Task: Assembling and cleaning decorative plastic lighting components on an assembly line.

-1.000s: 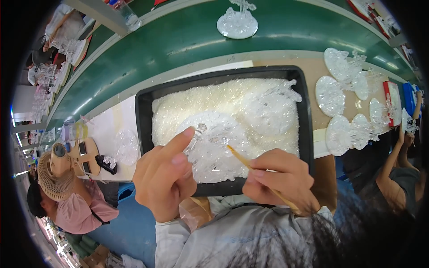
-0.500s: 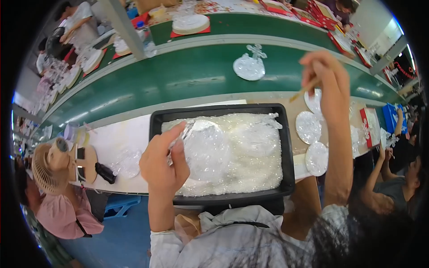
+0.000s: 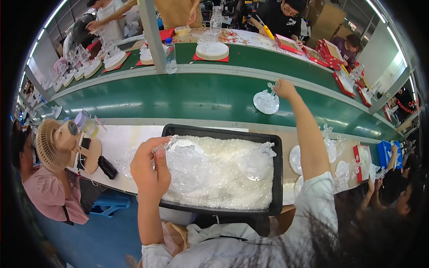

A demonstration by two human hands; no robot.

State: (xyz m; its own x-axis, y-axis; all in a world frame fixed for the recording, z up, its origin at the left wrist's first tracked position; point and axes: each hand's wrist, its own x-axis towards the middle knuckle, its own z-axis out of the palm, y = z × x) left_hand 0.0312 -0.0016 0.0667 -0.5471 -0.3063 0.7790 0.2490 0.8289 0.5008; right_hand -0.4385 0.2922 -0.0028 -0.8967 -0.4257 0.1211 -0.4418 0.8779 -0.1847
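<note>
My left hand (image 3: 151,169) pinches the clear plastic figure at the edge of a round white disc ornament (image 3: 187,166), which is over the left part of a black tray (image 3: 277,187). Glittering whitish granules (image 3: 221,187) fill the tray. A second disc ornament (image 3: 255,164) lies among them on the right, its clear figure toward the far corner. My right arm stretches over the tray to the green conveyor belt (image 3: 192,96). There my right hand (image 3: 285,89) has its fingers closed at the clear figure of another ornament (image 3: 267,103), whose disc appears to rest on the belt.
More disc ornaments (image 3: 342,173) lie right of the tray, near a red box (image 3: 362,163). On the left stand a beige fan (image 3: 56,142) and a lidded jar (image 3: 86,123). A metal post (image 3: 153,35) rises beyond the belt; co-workers sit on both sides.
My right hand has moved forward to the ornament on the belt; the thin brush-like stick it held no longer shows. My left hand still holds its ornament over the tray. The view has tilted up.
</note>
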